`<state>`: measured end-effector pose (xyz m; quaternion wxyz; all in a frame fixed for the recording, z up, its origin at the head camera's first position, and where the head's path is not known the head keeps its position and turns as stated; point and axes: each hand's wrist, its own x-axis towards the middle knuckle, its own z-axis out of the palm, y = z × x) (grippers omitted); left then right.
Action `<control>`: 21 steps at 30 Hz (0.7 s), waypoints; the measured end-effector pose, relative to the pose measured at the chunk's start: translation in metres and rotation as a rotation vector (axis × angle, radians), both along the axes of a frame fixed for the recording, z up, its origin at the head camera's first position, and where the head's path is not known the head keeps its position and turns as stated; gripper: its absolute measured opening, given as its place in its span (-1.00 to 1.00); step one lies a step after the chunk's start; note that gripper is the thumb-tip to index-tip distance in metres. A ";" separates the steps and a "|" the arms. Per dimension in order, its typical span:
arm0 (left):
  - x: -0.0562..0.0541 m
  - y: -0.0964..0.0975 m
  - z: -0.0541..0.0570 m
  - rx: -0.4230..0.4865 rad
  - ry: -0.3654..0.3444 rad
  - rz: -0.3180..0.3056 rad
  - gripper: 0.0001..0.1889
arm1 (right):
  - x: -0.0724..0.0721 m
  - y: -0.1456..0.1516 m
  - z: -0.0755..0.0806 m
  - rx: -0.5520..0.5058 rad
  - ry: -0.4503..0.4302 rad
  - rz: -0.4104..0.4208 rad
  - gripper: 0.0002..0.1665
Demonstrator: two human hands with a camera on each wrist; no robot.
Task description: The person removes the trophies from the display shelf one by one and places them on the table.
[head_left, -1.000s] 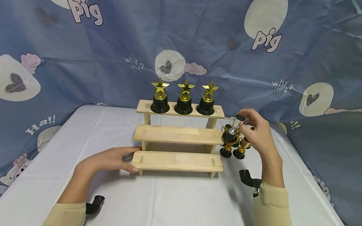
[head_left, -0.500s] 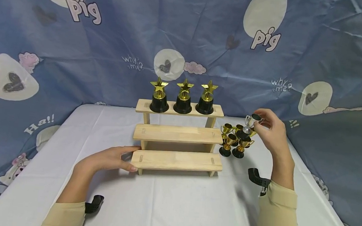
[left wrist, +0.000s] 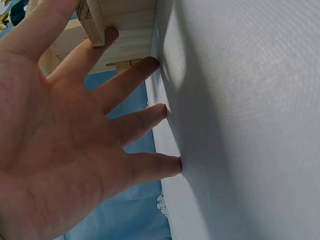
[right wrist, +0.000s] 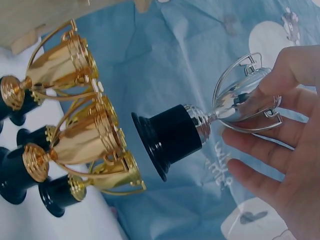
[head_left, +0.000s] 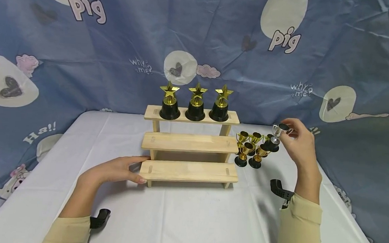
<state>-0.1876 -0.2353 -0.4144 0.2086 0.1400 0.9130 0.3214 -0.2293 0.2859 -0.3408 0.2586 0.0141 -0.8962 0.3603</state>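
My right hand [head_left: 299, 144] pinches a small silver trophy cup [head_left: 279, 133] by its bowl, the thumb on one side and fingers on the other. Its black base [right wrist: 172, 137] is tilted and hangs beside the gold trophy cups in the right wrist view. Several gold cups [head_left: 246, 149] on black bases stand grouped at the right end of a three-tier wooden shelf [head_left: 190, 143]. My left hand [head_left: 118, 169] rests at the shelf's left end, thumb by the front of the lowest tier. Its fingers [left wrist: 127, 87] are spread and straight in the left wrist view, fingertips at the tablecloth.
Three gold star trophies [head_left: 196, 106] with black bases stand in a row on the top tier. A white cloth [head_left: 191, 219] covers the table. Behind and at the sides hangs a blue printed sheet [head_left: 126, 26].
My right hand has carried the silver trophy cup rightward over the gold cups and, lately, a little lower, to their far right. The left hand stays at the shelf's left end.
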 end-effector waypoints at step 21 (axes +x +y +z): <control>0.000 0.001 0.000 -0.008 0.005 -0.007 -0.08 | -0.002 0.028 -0.011 0.034 -0.089 -0.116 -0.53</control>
